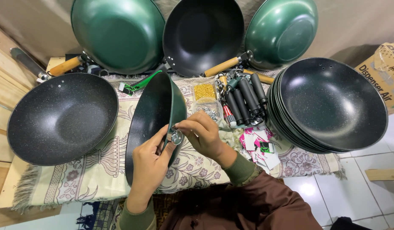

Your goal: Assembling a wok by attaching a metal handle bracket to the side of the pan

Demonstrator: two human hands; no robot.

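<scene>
My brown sleeve [248, 204] sits lowest in view, and just above it my two hands meet at the rim of a green wok.

My left hand [150, 164] grips the edge of the green wok [156, 115], which I hold tilted on its side over the patterned cloth [94, 170]; my right hand [203, 134] pinches a small metal fitting [176, 137] against that rim, fingertips of both hands nearly touching. Left of my hands a black speckled wok [63, 117] lies open; right of them is a stack of black woks [333, 104]. Beyond my fingers lie black handles [243, 100] and small tubs of screws [207, 106].
</scene>
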